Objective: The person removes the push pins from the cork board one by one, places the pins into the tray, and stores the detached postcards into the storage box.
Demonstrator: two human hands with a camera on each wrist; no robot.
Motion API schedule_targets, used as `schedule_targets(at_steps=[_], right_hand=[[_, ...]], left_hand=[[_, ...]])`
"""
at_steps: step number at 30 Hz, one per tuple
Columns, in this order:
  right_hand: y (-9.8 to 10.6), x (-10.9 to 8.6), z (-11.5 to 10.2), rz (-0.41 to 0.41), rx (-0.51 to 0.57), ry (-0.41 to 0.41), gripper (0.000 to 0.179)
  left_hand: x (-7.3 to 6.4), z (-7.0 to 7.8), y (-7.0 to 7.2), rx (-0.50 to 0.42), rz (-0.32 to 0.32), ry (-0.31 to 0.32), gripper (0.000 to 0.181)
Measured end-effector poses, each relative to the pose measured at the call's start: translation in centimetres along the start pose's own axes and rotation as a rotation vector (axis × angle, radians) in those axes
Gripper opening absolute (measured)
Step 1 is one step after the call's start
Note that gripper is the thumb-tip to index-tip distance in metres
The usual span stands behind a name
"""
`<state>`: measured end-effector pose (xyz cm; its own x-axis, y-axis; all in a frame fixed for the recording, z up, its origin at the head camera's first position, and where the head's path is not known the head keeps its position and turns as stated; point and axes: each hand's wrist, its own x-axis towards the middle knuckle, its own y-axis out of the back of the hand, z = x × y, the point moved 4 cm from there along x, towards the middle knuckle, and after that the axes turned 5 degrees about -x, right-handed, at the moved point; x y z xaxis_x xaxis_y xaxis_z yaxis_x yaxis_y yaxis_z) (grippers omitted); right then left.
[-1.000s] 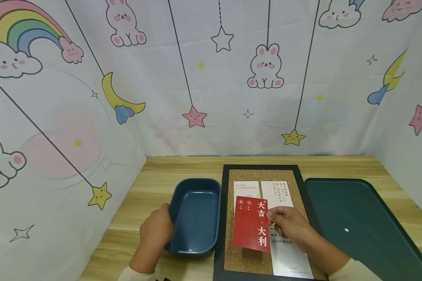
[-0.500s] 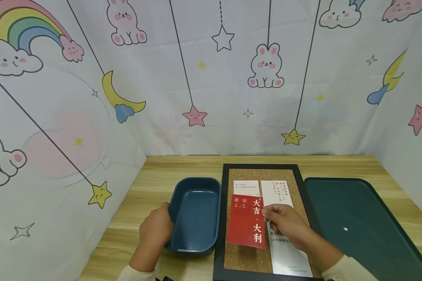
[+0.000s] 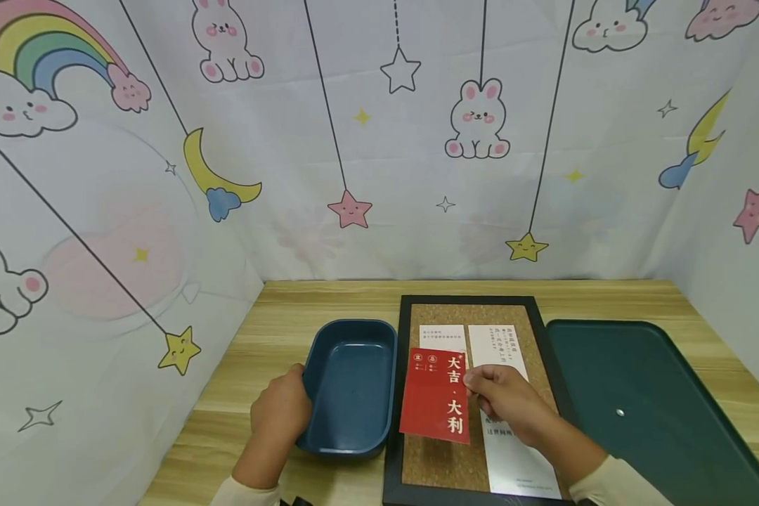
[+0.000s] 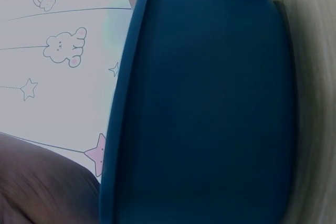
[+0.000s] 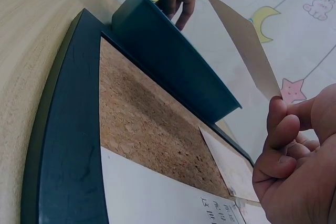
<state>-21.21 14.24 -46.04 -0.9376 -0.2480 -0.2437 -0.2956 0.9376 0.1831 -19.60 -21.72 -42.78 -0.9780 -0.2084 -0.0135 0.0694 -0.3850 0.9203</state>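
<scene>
My right hand (image 3: pixel 506 400) pinches a red card (image 3: pixel 435 393) by its right edge, thumb uppermost. White printed characters run down the card. It is held above the cork board (image 3: pixel 443 467), casting a shadow on the cork, and partly covers a white card (image 3: pixel 443 337) lying there. In the right wrist view the card's plain back (image 5: pixel 247 45) shows, held at the fingertips. My left hand (image 3: pixel 281 407) grips the left rim of a deep blue rectangular bin (image 3: pixel 351 386), its fingers hooked over the edge in the right wrist view. Bare blue wall (image 4: pixel 205 98) fills most of the left wrist view.
The board's black frame (image 3: pixel 393 478) stands between the bin and a dark green tray (image 3: pixel 658 379). A small white round spot (image 3: pixel 620 412) shows on the tray. More white printed cards (image 3: pixel 519 457) lie on the board's right side. A cartoon-printed curtain (image 3: pixel 379 246) hangs behind the wooden table (image 3: pixel 329 292).
My right hand has carried the red card leftward and slightly away, so its left edge now reaches the board's frame. The left hand and the bin have stayed put.
</scene>
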Motion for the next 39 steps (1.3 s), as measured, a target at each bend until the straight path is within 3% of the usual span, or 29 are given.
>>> schedule_targets(at_steps=[24,39], right_hand=[[-1.8,0.7,-0.2,-0.02,0.033,0.006,0.031],[-2.7,1.1,-0.3,0.021,0.022,-0.021,0.028]], left_hand=[[-0.1,0.0,0.0,0.0,0.016,-0.005,0.035],[-0.3,0.3,0.2,0.002,0.017,-0.002,0.033]])
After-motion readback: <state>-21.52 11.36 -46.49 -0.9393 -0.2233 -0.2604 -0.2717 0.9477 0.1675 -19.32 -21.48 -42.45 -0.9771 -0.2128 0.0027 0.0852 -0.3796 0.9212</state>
